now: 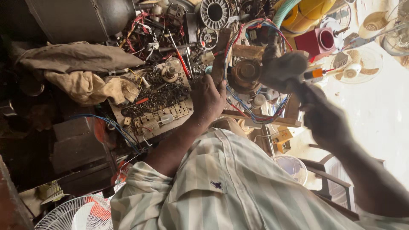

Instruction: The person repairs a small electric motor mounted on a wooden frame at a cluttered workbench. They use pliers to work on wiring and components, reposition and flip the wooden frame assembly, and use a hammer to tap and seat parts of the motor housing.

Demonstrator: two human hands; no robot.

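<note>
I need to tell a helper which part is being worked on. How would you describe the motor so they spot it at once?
Start at the wooden frame on the cluttered bench. The motor sits inside it, right of the left hand. It is the round, rusty-brown part ringed by loops of blue and red wire.

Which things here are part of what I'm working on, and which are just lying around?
In hand: left hand, wooden frame, round motor, blue and red wires, right hand, blurred hammer-like tool.
Lying about: cloths, tray of small parts, red box, white fan grille.
</note>
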